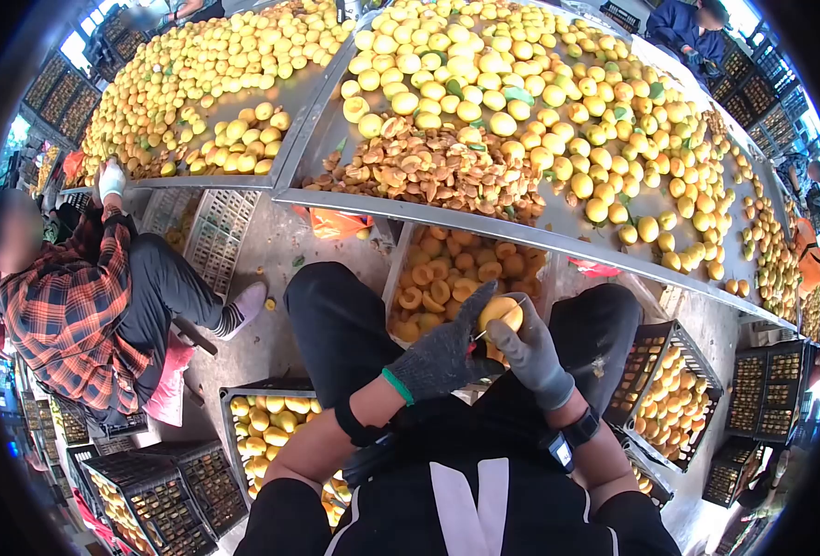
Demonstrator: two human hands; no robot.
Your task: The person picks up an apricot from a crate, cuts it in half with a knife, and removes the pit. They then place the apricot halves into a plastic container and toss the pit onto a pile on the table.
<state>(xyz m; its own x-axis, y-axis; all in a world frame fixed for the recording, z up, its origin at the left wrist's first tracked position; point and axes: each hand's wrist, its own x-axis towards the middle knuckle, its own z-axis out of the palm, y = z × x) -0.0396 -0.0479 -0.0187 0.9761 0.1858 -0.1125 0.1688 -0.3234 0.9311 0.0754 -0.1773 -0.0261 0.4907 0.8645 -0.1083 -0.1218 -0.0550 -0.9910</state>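
White straps (pixel 492 505), left hand (pixel 436 360), right hand (pixel 532 360) at fruit (pixel 502 315), clear of table rim (pixel 428 214)

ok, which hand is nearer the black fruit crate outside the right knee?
Right. The right hand is across the right thigh from the crate; the left hand is beyond the right hand, farther away.

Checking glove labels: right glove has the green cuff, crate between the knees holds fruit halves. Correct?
Wrong glove: the head view shows the green cuff on the left glove, not the right glove. The crate between the knees does hold fruit halves.
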